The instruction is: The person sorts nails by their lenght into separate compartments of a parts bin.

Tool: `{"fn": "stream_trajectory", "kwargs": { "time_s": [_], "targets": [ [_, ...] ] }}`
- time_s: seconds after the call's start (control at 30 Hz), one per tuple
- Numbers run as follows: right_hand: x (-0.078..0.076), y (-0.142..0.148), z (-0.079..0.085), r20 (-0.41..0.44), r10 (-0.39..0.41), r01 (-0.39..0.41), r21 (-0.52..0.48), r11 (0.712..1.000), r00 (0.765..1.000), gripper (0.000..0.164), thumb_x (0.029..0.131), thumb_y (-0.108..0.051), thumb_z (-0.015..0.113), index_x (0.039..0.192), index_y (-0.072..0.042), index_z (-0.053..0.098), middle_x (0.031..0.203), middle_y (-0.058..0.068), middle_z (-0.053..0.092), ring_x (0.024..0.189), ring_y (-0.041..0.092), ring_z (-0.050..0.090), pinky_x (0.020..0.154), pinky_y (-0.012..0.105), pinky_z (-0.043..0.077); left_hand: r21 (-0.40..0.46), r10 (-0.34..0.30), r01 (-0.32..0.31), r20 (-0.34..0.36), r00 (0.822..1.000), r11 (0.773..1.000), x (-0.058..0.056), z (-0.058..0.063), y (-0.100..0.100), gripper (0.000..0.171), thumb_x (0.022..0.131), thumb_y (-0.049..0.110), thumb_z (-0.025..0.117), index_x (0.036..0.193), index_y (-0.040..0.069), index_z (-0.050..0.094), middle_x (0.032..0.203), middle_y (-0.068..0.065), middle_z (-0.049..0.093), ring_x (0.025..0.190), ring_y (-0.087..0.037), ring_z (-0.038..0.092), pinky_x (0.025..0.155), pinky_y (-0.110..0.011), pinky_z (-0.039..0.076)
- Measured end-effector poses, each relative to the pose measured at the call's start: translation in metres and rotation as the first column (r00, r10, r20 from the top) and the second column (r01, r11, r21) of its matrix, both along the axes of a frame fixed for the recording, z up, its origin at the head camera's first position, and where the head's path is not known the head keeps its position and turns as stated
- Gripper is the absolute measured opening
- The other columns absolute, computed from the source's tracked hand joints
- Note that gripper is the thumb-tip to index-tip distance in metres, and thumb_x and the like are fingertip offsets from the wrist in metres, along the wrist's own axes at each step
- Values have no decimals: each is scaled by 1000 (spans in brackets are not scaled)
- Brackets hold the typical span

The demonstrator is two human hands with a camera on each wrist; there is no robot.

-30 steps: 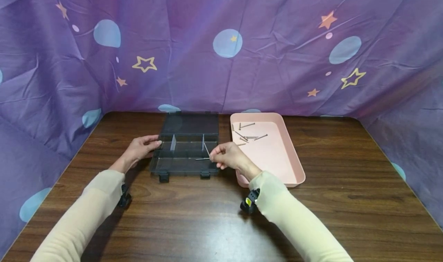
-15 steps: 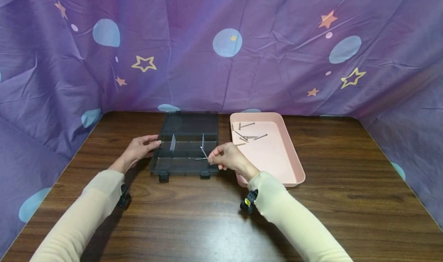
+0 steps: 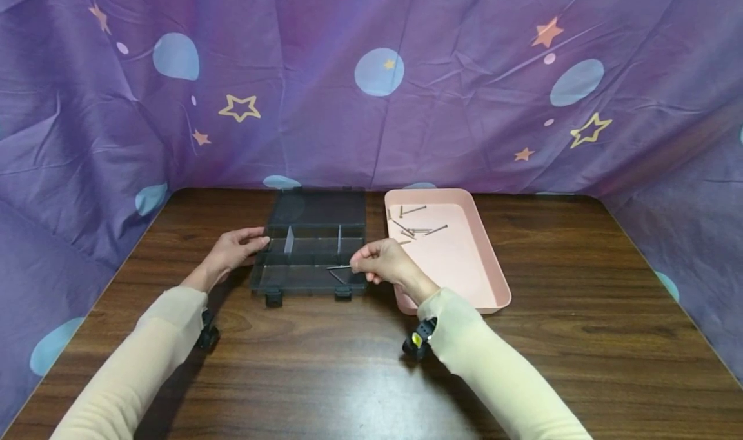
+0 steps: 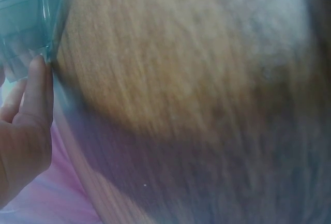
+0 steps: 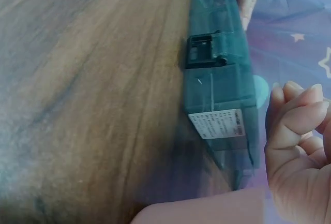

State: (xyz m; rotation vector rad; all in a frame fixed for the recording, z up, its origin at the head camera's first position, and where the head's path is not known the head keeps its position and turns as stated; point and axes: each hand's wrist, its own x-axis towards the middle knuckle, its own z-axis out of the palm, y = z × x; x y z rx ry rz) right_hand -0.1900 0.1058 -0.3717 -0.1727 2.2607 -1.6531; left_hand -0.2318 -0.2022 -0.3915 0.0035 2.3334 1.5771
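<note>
Fasteners point(image 3: 420, 231) in pink tray point(image 3: 458, 266)

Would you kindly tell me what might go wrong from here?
The metal fastener jutting from the right hand might slip and land askew. The left hand touches the dark box at one side; a nudge might shift it. Some other fasteners cluster in the pink tray; lifting one might drag another.

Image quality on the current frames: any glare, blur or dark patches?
Head: pale glare on the table at bottom center, tray outline clear; left wrist: tabletop grain soft, washed out at upper right, darker toward the bottom; right wrist: box outline readable, but print on its label too soft to read.
</note>
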Motion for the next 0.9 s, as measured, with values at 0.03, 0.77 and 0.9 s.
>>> {"fn": "stream_trajectory", "kwargs": {
  "time_s": [0.03, 0.77, 0.9],
  "targets": [
    [0, 1, 1, 6, -8, 8, -16, 1000, 1000, 11, 85, 4, 62, 91, 12, 66, 65, 0, 62, 45, 1, 45, 41, 11, 38, -1, 1, -1, -3, 1000, 1000, 0, 0, 0, 57, 98, 23, 51, 146, -1, 30, 147, -24, 34, 133, -36, 36, 105, -46, 39],
    [-26, 80, 47, 139, -213, 247, -309, 919, 967, 24, 93, 3, 52, 76, -9, 63, 64, -5, 62, 46, -1, 47, 44, 9, 41, 10, -15, 15, -10, 1000, 1000, 1, 0, -1, 58, 98, 23, 51, 146, -1, 29, 149, -23, 30, 134, -37, 34, 105, -46, 39],
    [-32, 95, 50, 153, -242, 281, -340, 897, 958, 34, 94, 5, 50, 69, -13, 64, 65, -4, 64, 46, -1, 48, 43, 9, 41, 16, -14, 14, -11, 1000, 1000, 1, 0, 0, 58, 98, 22, 51, 146, -1, 29, 149, -23, 30, 134, -37, 34, 105, -46, 39]
  ]
}}
